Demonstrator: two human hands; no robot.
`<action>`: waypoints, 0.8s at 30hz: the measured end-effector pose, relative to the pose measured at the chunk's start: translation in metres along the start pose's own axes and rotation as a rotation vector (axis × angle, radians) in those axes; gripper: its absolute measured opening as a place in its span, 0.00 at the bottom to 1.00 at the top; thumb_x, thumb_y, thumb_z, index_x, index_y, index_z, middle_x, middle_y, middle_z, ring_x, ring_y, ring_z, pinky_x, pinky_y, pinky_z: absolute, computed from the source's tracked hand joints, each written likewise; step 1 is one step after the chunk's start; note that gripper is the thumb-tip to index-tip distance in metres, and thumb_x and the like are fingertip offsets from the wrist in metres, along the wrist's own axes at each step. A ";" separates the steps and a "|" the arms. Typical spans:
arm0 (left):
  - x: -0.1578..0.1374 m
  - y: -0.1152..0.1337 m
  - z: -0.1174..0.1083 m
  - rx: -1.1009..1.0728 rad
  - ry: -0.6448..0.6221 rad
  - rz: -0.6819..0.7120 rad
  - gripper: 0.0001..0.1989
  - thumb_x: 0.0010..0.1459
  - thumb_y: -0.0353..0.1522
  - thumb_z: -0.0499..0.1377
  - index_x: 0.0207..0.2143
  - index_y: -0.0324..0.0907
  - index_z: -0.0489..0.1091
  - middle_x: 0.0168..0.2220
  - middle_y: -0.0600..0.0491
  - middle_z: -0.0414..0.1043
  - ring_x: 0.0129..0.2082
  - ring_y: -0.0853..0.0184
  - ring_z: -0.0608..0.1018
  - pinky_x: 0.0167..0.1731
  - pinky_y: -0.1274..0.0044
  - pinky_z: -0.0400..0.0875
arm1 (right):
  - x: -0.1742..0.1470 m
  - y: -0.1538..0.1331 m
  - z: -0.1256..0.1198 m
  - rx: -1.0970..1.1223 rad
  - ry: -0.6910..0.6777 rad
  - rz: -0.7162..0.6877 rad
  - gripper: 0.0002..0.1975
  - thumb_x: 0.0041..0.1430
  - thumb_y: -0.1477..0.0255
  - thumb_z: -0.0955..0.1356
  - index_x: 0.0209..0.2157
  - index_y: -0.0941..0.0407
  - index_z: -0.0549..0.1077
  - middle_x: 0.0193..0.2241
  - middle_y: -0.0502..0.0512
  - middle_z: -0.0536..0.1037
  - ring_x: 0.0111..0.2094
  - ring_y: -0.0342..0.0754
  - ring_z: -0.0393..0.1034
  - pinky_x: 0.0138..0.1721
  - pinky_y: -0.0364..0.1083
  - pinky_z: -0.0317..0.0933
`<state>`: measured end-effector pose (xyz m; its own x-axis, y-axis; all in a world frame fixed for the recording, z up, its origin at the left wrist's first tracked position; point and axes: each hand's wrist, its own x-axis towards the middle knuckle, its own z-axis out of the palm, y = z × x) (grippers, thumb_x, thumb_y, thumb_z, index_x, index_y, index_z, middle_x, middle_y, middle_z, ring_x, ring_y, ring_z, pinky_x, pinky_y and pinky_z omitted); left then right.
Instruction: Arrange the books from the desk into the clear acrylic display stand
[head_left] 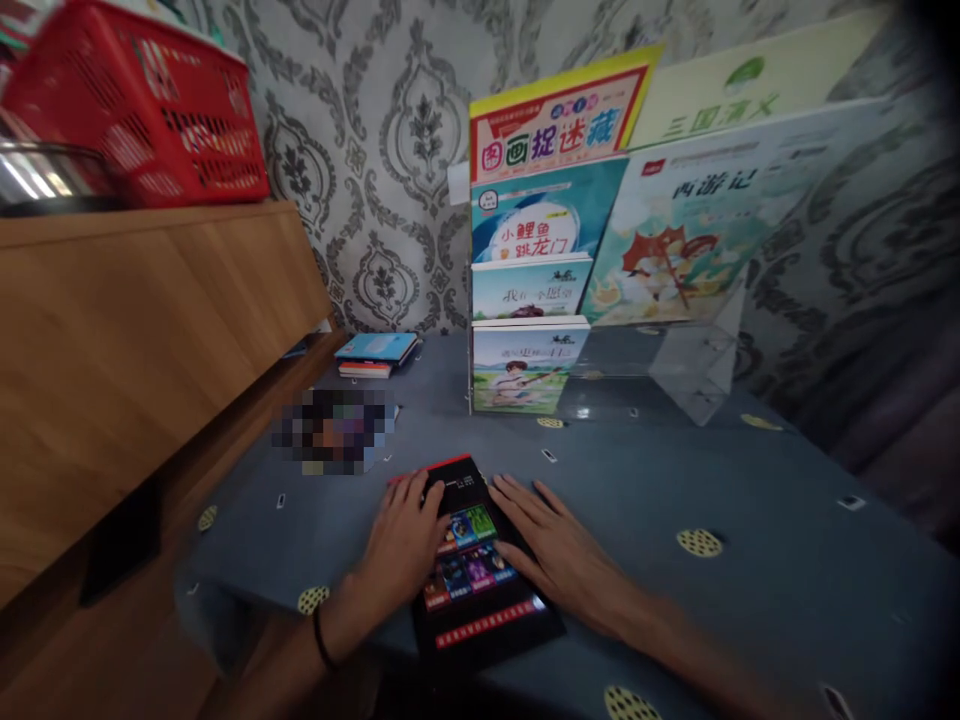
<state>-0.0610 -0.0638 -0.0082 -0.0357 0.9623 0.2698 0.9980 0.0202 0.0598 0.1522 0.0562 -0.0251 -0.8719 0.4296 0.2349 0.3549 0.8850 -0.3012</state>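
A black book [487, 625] with a red top edge and several small coloured pictures lies flat near the front of the table. My left hand [405, 530] rests along its left side, fingers stretched over the cover. On the opposite side, my right hand [551, 545] lies with its fingers spread, thumb on the cover and fingertips at the right edge. Both hands hide parts of the book's sides. Behind it, a clear display rack [697, 370] holds upright books, among them a picture book with a guitar player [525, 375].
A blue-grey patterned cloth [645, 480] covers the table. Left of the rack lie a small stack of books [377, 347] and a pixelated item [337, 430]. On the wooden cabinet [150, 330] at left stands a red basket [150, 110] beside a metal pot [52, 175].
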 end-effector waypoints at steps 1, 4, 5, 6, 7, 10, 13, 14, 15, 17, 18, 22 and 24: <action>-0.003 -0.003 0.004 -0.003 0.014 -0.010 0.20 0.69 0.34 0.51 0.60 0.38 0.63 0.62 0.37 0.66 0.63 0.50 0.69 0.57 0.54 0.71 | 0.001 0.001 0.000 0.000 -0.001 -0.003 0.30 0.69 0.60 0.61 0.68 0.56 0.58 0.67 0.64 0.62 0.68 0.59 0.55 0.66 0.67 0.52; -0.001 -0.013 0.015 -0.093 0.051 0.026 0.20 0.69 0.32 0.49 0.61 0.38 0.61 0.65 0.36 0.62 0.67 0.53 0.64 0.60 0.56 0.69 | 0.009 0.000 0.000 0.008 0.012 -0.028 0.29 0.69 0.61 0.62 0.68 0.56 0.60 0.68 0.63 0.61 0.69 0.59 0.53 0.67 0.67 0.51; 0.004 -0.016 0.016 -0.147 0.050 0.052 0.20 0.69 0.31 0.49 0.61 0.38 0.61 0.65 0.37 0.62 0.67 0.55 0.64 0.61 0.57 0.68 | 0.014 -0.002 -0.001 0.012 0.014 -0.042 0.28 0.69 0.62 0.62 0.67 0.56 0.61 0.67 0.64 0.61 0.69 0.59 0.53 0.66 0.67 0.52; 0.010 -0.020 0.017 -0.209 0.044 0.084 0.20 0.69 0.30 0.48 0.61 0.39 0.61 0.65 0.38 0.62 0.67 0.56 0.64 0.62 0.58 0.67 | 0.019 -0.006 -0.002 0.015 0.015 -0.060 0.27 0.68 0.63 0.62 0.66 0.57 0.63 0.67 0.64 0.61 0.69 0.59 0.54 0.67 0.67 0.51; 0.017 -0.024 0.017 -0.276 0.037 0.113 0.20 0.68 0.29 0.48 0.61 0.39 0.62 0.65 0.39 0.63 0.67 0.58 0.65 0.63 0.59 0.67 | 0.025 -0.012 -0.003 0.021 0.013 -0.086 0.26 0.68 0.64 0.63 0.65 0.57 0.65 0.67 0.65 0.63 0.68 0.59 0.54 0.67 0.67 0.51; 0.034 -0.036 0.015 -0.452 0.049 0.144 0.23 0.67 0.26 0.45 0.62 0.39 0.60 0.63 0.41 0.67 0.64 0.63 0.69 0.63 0.62 0.67 | 0.044 -0.036 -0.006 0.068 -0.025 -0.200 0.23 0.68 0.66 0.64 0.61 0.56 0.69 0.63 0.65 0.69 0.67 0.58 0.59 0.68 0.66 0.49; 0.039 -0.047 0.016 -0.528 0.118 0.069 0.26 0.65 0.23 0.44 0.64 0.41 0.59 0.60 0.42 0.70 0.61 0.64 0.73 0.61 0.62 0.70 | 0.062 -0.059 -0.009 0.118 -0.117 -0.274 0.22 0.69 0.68 0.63 0.61 0.60 0.69 0.61 0.67 0.71 0.65 0.57 0.62 0.67 0.61 0.53; 0.038 -0.050 0.016 -0.529 0.152 0.036 0.26 0.64 0.23 0.44 0.64 0.41 0.60 0.59 0.43 0.71 0.59 0.63 0.74 0.60 0.62 0.71 | 0.067 -0.064 -0.009 0.128 -0.143 -0.284 0.23 0.69 0.69 0.63 0.61 0.63 0.68 0.61 0.68 0.70 0.65 0.57 0.62 0.67 0.59 0.54; 0.035 -0.052 0.015 -0.519 0.190 0.001 0.26 0.64 0.23 0.44 0.63 0.41 0.61 0.57 0.43 0.73 0.58 0.63 0.75 0.59 0.61 0.72 | 0.072 -0.067 -0.009 0.137 -0.160 -0.298 0.23 0.69 0.70 0.63 0.61 0.65 0.68 0.61 0.69 0.70 0.65 0.56 0.61 0.67 0.57 0.54; 0.026 -0.052 0.013 -0.470 0.262 -0.062 0.24 0.65 0.23 0.43 0.61 0.41 0.63 0.55 0.43 0.74 0.57 0.63 0.76 0.58 0.61 0.73 | 0.082 -0.068 -0.007 0.161 -0.172 -0.344 0.22 0.68 0.72 0.63 0.60 0.66 0.69 0.61 0.69 0.70 0.65 0.55 0.61 0.68 0.56 0.52; 0.020 -0.050 0.011 -0.432 0.288 -0.084 0.23 0.66 0.24 0.43 0.61 0.41 0.63 0.56 0.43 0.73 0.58 0.62 0.75 0.58 0.61 0.72 | 0.087 -0.066 -0.005 0.175 -0.171 -0.374 0.21 0.68 0.73 0.62 0.59 0.65 0.70 0.61 0.69 0.70 0.65 0.54 0.61 0.69 0.55 0.51; -0.004 -0.028 0.007 -0.248 0.323 -0.023 0.23 0.68 0.26 0.46 0.64 0.44 0.56 0.64 0.43 0.65 0.65 0.59 0.67 0.62 0.58 0.68 | 0.102 -0.055 0.008 0.233 -0.152 -0.497 0.21 0.65 0.80 0.60 0.56 0.60 0.73 0.60 0.63 0.73 0.64 0.51 0.63 0.69 0.55 0.51; -0.012 -0.016 0.008 -0.180 0.308 0.050 0.26 0.68 0.25 0.45 0.67 0.44 0.50 0.66 0.42 0.62 0.68 0.59 0.63 0.63 0.56 0.66 | 0.108 -0.050 0.013 0.245 -0.140 -0.510 0.26 0.61 0.83 0.60 0.58 0.58 0.72 0.61 0.61 0.72 0.64 0.52 0.62 0.69 0.55 0.50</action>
<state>-0.0763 -0.0733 -0.0203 -0.0282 0.8331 0.5523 0.9748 -0.0994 0.1997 0.0357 0.0563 0.0032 -0.9542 -0.0828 0.2874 -0.1956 0.8996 -0.3904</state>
